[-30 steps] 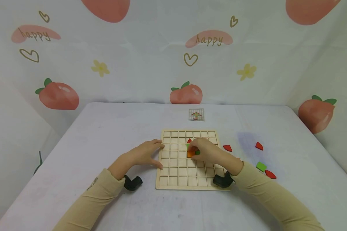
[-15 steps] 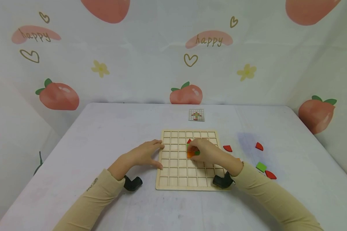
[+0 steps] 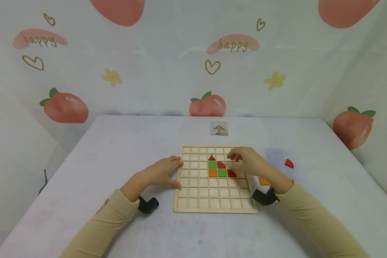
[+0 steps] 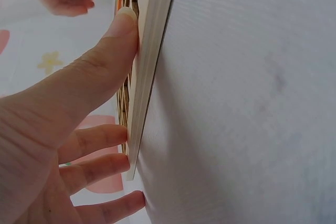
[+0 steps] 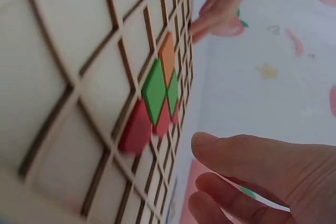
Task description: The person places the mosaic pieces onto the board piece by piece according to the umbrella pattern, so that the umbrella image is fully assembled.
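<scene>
The right hand (image 3: pixel 249 163) has moved away from the orange square (image 3: pixel 213 172) and hangs above the board's (image 3: pixel 193 191) right side, fingers loosely bent, holding nothing that I can see. The square now lies uncovered in its cell, left of a green one (image 3: pixel 222 173), so it seems placed. The left hand (image 3: pixel 158 172), spread, touches the board's left edge. Farther right lies a red wedge (image 3: pixel 289 163).

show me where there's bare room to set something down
Bare table lies left of the left hand, and on the near side of the board between the sleeves. A narrower strip runs between the board's far edge and the card. Crowded: right of the board, where the right hand hangs over the edge near an orange square and a red piece.
</scene>
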`<state>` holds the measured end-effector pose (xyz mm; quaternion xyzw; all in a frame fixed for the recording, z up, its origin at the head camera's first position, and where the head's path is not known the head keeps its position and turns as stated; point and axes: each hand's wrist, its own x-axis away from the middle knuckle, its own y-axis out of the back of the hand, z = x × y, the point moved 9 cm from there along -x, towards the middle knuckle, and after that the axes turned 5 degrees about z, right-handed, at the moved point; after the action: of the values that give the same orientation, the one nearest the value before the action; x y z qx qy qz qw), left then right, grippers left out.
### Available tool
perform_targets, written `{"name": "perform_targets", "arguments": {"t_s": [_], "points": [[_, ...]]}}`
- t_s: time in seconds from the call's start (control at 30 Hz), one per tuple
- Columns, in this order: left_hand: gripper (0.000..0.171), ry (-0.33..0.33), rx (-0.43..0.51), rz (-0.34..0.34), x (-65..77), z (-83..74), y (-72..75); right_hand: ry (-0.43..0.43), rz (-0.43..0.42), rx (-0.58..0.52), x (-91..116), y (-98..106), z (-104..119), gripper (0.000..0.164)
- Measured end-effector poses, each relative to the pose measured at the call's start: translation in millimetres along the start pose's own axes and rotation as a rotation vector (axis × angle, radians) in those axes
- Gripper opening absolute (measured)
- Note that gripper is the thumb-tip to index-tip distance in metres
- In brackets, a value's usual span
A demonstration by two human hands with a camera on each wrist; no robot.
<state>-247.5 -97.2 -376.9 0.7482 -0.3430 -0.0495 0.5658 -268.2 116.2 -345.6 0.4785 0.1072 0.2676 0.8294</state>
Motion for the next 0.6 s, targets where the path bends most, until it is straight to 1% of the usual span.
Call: {"name": "perform_targets", "arguments": {"t_s": [0.13,0.37,0.6], "points": [[0.079,-0.004,0.000,0.002,-0.4,-0.5,-0.2,-0.055,-0.027,0.011,11,14,-17,0.026],[0.079,-0.005,-0.016,0.004,-1.7,0.2,-1.6,-0.100,-0.057,0.020,34,33,-43,0.028],[0.079,0.000,-0.007,0.006,-1.5,0.0,-1.1,-0.168,-0.025,0.008,57,43,-74,0.030]]}}
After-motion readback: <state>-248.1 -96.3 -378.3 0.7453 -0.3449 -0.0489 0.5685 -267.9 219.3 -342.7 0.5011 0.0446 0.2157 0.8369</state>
